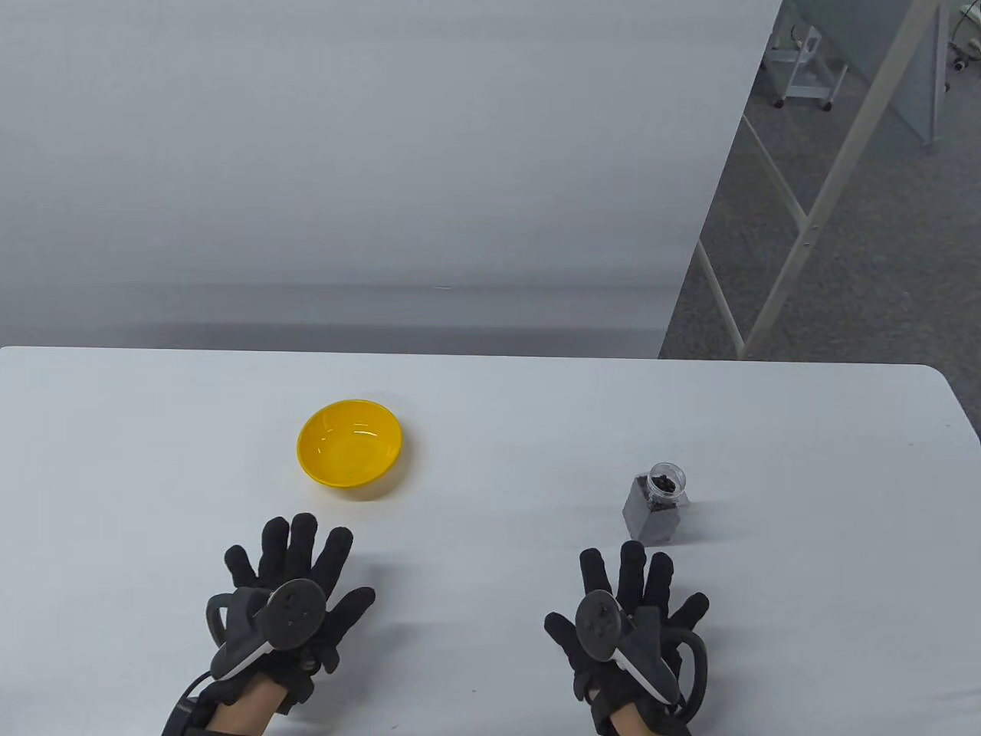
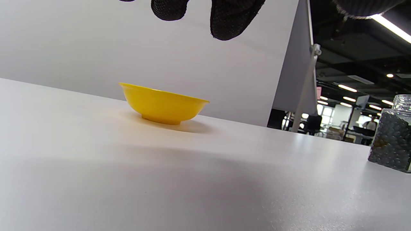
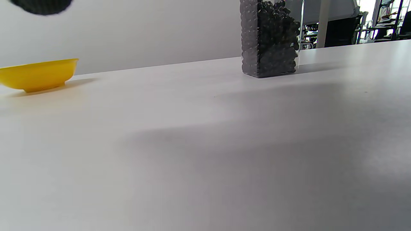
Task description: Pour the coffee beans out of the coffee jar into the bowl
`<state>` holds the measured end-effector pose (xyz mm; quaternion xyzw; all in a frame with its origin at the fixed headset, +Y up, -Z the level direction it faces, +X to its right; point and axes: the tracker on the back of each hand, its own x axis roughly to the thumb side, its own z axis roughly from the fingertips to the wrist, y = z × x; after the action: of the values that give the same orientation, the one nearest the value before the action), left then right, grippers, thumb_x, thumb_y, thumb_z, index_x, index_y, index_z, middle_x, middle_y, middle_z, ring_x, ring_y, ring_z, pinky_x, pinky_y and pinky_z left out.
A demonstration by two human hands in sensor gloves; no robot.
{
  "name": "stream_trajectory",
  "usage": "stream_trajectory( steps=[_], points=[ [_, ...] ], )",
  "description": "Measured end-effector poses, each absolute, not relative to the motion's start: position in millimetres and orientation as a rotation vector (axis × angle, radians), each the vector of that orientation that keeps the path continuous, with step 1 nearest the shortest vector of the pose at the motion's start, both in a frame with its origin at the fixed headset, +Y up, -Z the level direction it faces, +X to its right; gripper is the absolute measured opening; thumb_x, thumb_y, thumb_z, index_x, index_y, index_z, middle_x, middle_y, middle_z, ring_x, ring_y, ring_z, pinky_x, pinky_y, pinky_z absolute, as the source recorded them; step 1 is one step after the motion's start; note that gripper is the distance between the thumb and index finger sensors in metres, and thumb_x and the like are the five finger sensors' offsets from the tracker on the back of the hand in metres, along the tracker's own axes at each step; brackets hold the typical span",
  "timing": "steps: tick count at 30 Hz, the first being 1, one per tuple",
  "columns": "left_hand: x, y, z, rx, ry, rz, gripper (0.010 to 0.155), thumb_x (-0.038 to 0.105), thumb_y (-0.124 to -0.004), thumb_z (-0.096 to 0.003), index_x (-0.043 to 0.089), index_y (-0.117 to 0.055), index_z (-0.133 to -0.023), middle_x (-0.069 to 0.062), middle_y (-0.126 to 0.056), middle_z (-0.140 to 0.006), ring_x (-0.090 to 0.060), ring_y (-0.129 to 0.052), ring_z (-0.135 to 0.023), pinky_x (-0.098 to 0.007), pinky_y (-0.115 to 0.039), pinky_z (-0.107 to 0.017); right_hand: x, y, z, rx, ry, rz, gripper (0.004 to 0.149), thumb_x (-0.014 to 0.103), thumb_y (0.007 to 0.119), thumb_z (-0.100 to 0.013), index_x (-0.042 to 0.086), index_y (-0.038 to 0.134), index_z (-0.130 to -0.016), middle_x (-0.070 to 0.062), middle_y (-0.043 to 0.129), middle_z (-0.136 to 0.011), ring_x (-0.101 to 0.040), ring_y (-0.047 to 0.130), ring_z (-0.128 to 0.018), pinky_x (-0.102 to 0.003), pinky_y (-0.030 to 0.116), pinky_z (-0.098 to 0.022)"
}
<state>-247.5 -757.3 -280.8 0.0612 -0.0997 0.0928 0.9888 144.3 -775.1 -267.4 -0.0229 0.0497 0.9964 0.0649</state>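
A yellow bowl (image 1: 350,442) stands empty on the white table, left of centre; it also shows in the left wrist view (image 2: 163,103) and the right wrist view (image 3: 38,75). A clear square coffee jar (image 1: 657,507) with dark beans stands upright with no lid on the right; it also shows in the left wrist view (image 2: 392,138) and the right wrist view (image 3: 271,38). My left hand (image 1: 295,571) is open, fingers spread, just in front of the bowl. My right hand (image 1: 640,590) is open, fingers spread, just in front of the jar. Neither hand holds anything.
The white table (image 1: 490,399) ends at a far edge before a white wall panel. Its right edge curves near the jar. Beyond it are grey floor and white metal frame legs (image 1: 805,222).
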Motion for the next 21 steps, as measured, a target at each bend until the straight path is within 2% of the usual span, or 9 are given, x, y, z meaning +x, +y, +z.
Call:
stream_trajectory(
  steps=[7, 12, 21],
  points=[
    [-250.7, -756.7, -281.7, 0.130, -0.189, 0.191, 0.088, 0.079, -0.055, -0.0401, 0.024, -0.055, -0.109, -0.022, -0.035, -0.114, -0.061, -0.033, -0.102, -0.083, -0.018, -0.051, 154.5, -771.3, -269.3, -0.125, 0.131, 2.922, 0.090, 0.078, 0.057, -0.039, 0.038, 0.002, -0.097, -0.020, -0.007, -0.106, -0.055, 0.005, -0.099, -0.087, 0.010, -0.050],
    [-253.0, -755.0, -280.7, 0.140, -0.181, 0.197, 0.087, 0.078, -0.056, -0.0403, 0.024, -0.055, -0.109, -0.023, -0.035, -0.114, -0.061, -0.033, -0.102, -0.084, -0.019, -0.051, 160.6, -764.3, -270.5, -0.166, 0.074, 2.840, 0.088, 0.075, 0.062, -0.039, 0.036, 0.011, -0.099, -0.019, 0.000, -0.108, -0.053, 0.010, -0.101, -0.087, 0.010, -0.052],
    [-252.9, -756.0, -280.3, 0.146, -0.187, 0.196, 0.087, 0.078, -0.057, -0.0401, 0.024, -0.056, -0.109, -0.023, -0.036, -0.114, -0.061, -0.034, -0.102, -0.083, -0.019, -0.051, 181.4, -749.6, -282.5, -0.313, 0.042, 2.674, 0.092, 0.073, 0.066, -0.039, 0.031, 0.012, -0.100, -0.021, 0.006, -0.108, -0.054, 0.020, -0.101, -0.086, 0.013, -0.054]
  ],
)
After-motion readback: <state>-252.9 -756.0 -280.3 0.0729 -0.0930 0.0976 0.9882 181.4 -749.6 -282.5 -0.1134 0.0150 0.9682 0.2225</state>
